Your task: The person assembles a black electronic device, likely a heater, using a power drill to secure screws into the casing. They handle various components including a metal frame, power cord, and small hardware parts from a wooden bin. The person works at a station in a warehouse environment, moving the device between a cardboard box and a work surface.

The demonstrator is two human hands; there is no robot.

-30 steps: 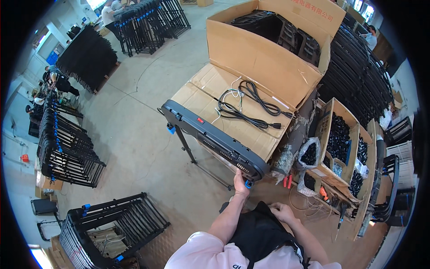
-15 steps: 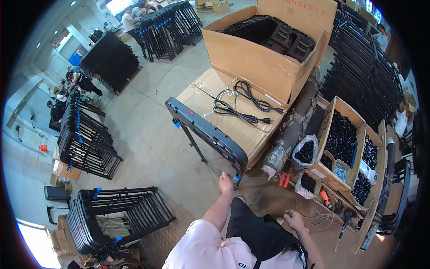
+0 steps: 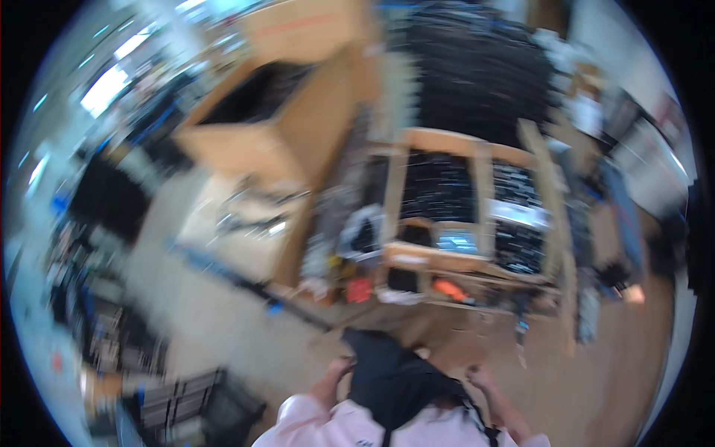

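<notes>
My left hand (image 3: 339, 367) hangs beside the dark trousers (image 3: 391, 372), smeared by motion, so its fingers do not show clearly. On the other side of my body is my right hand (image 3: 477, 375), blurred too and apart from the things around it. Up and left of my left hand stands a black metal frame (image 3: 237, 280) with a blue clip (image 3: 275, 307) near its close end. A gap separates that hand from it. Black cords (image 3: 257, 223) lie on the flat carton (image 3: 212, 238) behind the frame.
Ahead, a wooden parts box (image 3: 484, 216) holds many small black pieces. An orange-handled tool (image 3: 450, 290) lies at its near edge. A large open carton (image 3: 320, 123) stands to the left, and stacked dark frames (image 3: 477, 71) rise beyond. More frames (image 3: 197, 406) stand at lower left.
The view has swung right, so the parts box now sits near the middle. My left hand has come off the black frame and back beside my body.
</notes>
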